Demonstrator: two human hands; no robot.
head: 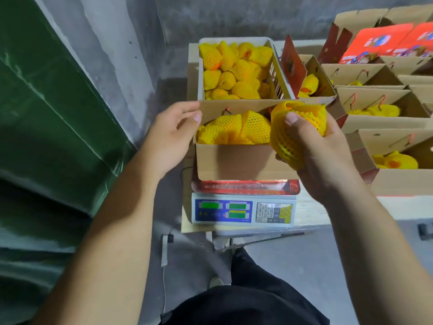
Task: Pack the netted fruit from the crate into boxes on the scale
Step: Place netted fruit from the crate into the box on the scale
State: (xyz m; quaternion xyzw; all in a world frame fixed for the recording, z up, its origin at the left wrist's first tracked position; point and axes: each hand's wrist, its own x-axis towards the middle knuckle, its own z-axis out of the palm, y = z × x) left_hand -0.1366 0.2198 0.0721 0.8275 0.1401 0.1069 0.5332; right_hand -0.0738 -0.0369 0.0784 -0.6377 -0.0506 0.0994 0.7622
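A white plastic crate (280, 76) at the back holds several fruits in yellow foam netting (230, 66). In front of it an open cardboard box (236, 160) stands on the white electronic scale (243, 211), with netted fruit (243, 127) inside. My left hand (172, 134) grips the box's left rear corner, thumb on the flap. My right hand (321, 156) holds netted fruit (296, 130) over the box's right edge; it looks like two pieces pressed together.
To the right, rows of open cardboard boxes (384, 99) hold netted fruit, with red printed flaps (379, 43) behind. A green tarp (46, 113) hangs at left before a grey concrete wall. Cables and a power strip (165, 247) lie on the floor below the scale.
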